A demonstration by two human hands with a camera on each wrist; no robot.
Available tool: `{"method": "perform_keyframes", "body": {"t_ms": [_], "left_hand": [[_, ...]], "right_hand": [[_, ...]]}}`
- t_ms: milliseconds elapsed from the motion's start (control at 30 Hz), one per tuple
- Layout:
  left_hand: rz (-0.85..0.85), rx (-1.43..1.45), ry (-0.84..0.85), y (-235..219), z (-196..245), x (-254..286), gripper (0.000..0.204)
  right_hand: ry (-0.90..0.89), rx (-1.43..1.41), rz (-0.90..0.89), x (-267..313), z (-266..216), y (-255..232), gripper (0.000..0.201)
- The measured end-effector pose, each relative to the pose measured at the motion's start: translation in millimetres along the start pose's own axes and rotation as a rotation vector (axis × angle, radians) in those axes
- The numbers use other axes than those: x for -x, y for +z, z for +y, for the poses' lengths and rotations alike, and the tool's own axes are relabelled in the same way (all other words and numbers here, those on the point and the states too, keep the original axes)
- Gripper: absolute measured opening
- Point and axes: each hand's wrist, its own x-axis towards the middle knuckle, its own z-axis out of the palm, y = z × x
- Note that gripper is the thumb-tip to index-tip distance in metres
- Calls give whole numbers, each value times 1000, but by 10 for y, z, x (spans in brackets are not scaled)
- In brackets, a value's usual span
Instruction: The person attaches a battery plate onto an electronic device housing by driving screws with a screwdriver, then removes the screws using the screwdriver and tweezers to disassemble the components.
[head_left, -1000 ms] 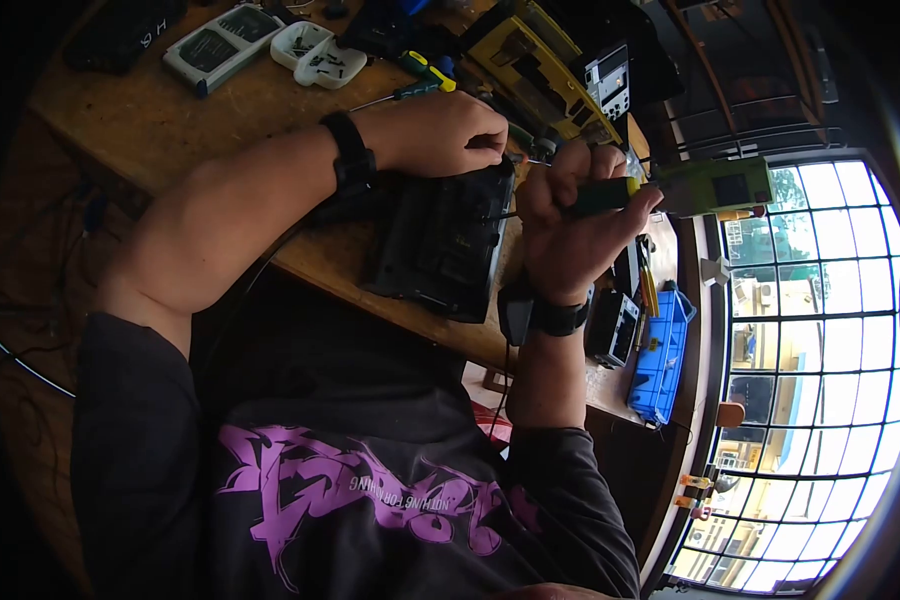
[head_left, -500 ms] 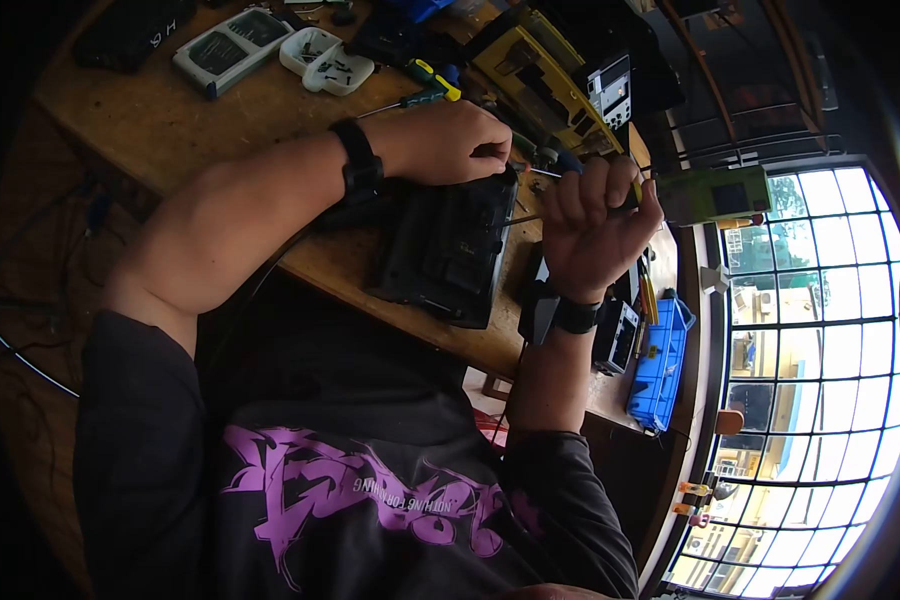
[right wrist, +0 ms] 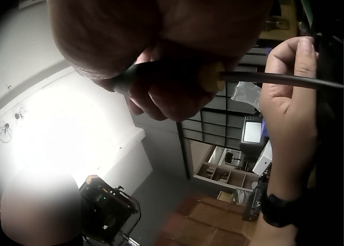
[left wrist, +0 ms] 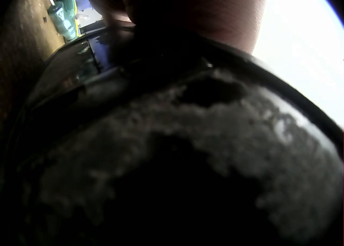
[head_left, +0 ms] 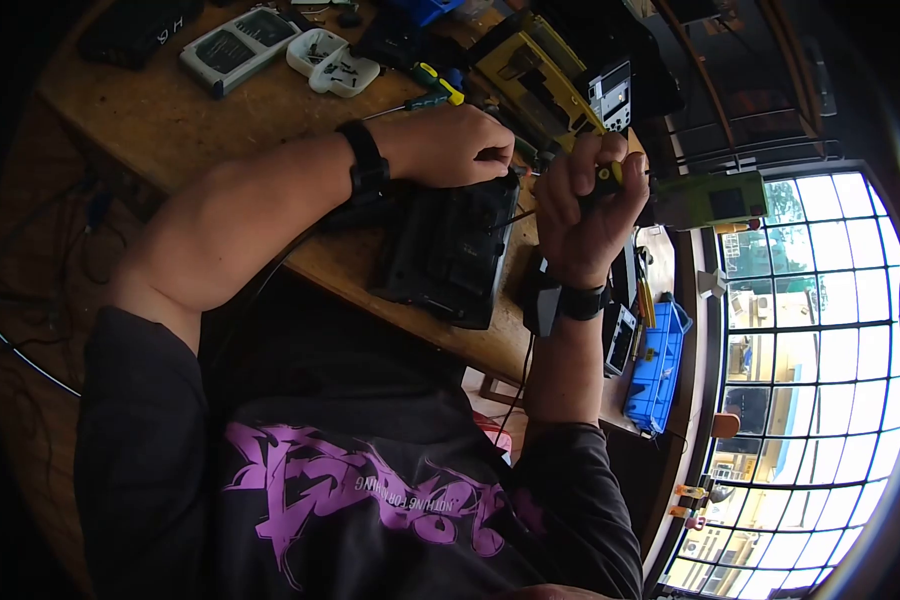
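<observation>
A black device casing (head_left: 440, 255) stands tilted at the bench edge in the head view. My left hand (head_left: 460, 145) grips its top edge, thumb against curled fingers; the right wrist view shows this left hand (right wrist: 290, 90) from the side. My right hand (head_left: 592, 215) holds a screwdriver (head_left: 608, 178) with a green and yellow handle. Its dark shaft (right wrist: 269, 78) runs straight toward the casing's face, where the tip is hidden in shadow. The left wrist view is mostly dark and blurred, with part of the left hand (left wrist: 199, 15) at its top.
Another green and yellow screwdriver (head_left: 435, 92) lies beyond my left hand, near a white tray (head_left: 345, 75) of small screws and a grey-white device (head_left: 238, 48). A yellow casing (head_left: 545, 85) stands at the back. On the right are a blue basket (head_left: 656, 365) and a barred window (head_left: 810, 370).
My right hand has turned about the screwdriver handle and shifted slightly, its fingers closing round the handle. My left hand keeps its hold on the casing; the view has shifted a little.
</observation>
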Motion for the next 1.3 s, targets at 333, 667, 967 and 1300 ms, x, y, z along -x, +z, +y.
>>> {"method": "perform_keyframes", "body": {"t_ms": [333,667,967,1300], "left_hand": [[5,-29,7,13,-34,-15,21],[-3,-23,-2,1,-3,-17,21],[8,-40,-15,-14,27,0,21],[-16,-25,-4,14,-19,-16,23]], "right_hand": [[-73,-156,33,25,127,-54,49],[-98,-126,162,68,214,-39,44],[-75,-199,71,114,170,-47,46],[-99,-215,72,101,155,-128,50]]}}
